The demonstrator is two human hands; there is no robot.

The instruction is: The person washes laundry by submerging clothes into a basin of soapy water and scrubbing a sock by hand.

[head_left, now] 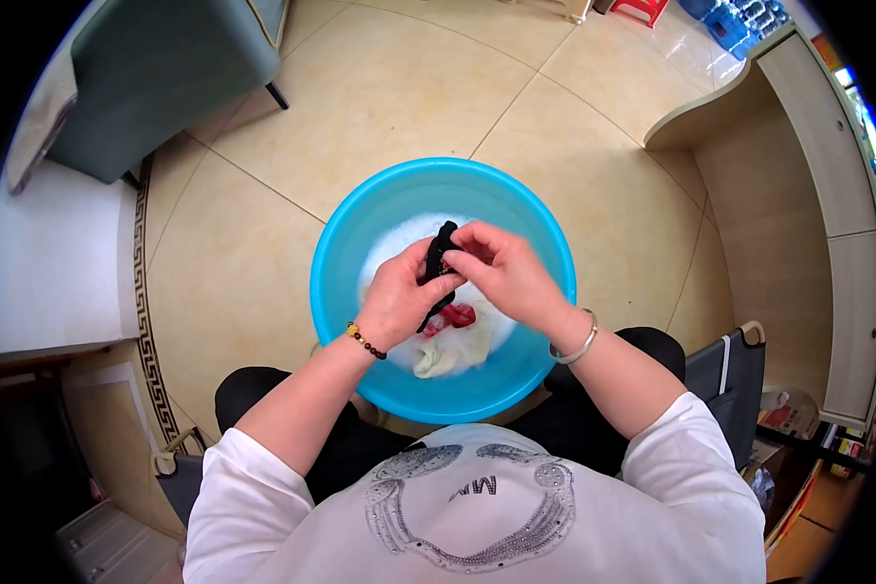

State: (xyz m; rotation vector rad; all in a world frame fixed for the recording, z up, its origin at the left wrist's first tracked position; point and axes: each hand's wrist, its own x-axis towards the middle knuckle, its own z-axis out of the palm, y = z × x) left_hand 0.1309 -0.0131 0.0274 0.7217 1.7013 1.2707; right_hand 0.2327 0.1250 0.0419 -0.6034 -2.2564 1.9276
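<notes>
Over the blue basin (318,263), my left hand (396,294) and my right hand (512,273) both grip a black sock (441,245). My fingers are closed on its upper part, and its lower end hangs toward the water. White suds (384,251) cover the water around it. Just below my hands, a red cloth (459,315) pokes out of the foam. A cream-white cloth (455,352), partly sunk in the suds, lies closer to me. My fingers hide part of the sock.
The basin stands on a tiled floor (409,88) between my knees. A grey-green armchair (170,83) is at the upper left. A pale wooden cabinet (769,175) stands on the right. Blue water bottles (735,24) and a red stool (640,10) are at the far right.
</notes>
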